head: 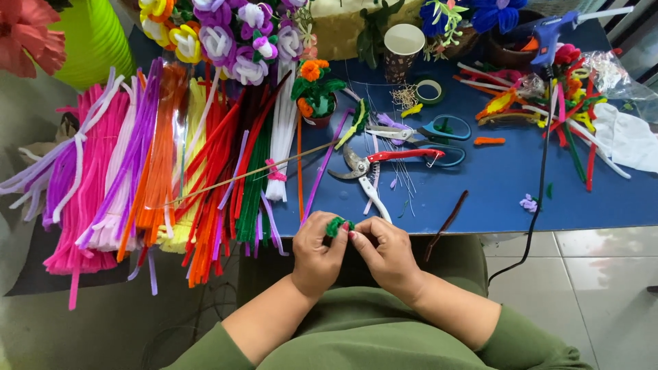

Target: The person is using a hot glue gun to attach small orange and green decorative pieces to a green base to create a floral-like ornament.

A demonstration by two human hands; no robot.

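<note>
My left hand (317,255) and my right hand (384,250) meet just below the front edge of the blue table (507,185). Between their fingertips they pinch a small twisted green pipe cleaner piece (336,225). Both hands are closed on it, thumbs and forefingers touching the green fuzz. Green sleeves cover my forearms and lap. Just beyond the hands lie red-handled pliers (384,161) and blue-handled scissors (432,130).
Bundles of coloured pipe cleaners (157,171) fan over the left. Finished pipe cleaner flowers (233,34), a small potted orange flower (315,92), a paper cup (402,48), tape roll (430,90), blue glue gun (552,31) with black cord, and loose scraps (548,103) fill the table.
</note>
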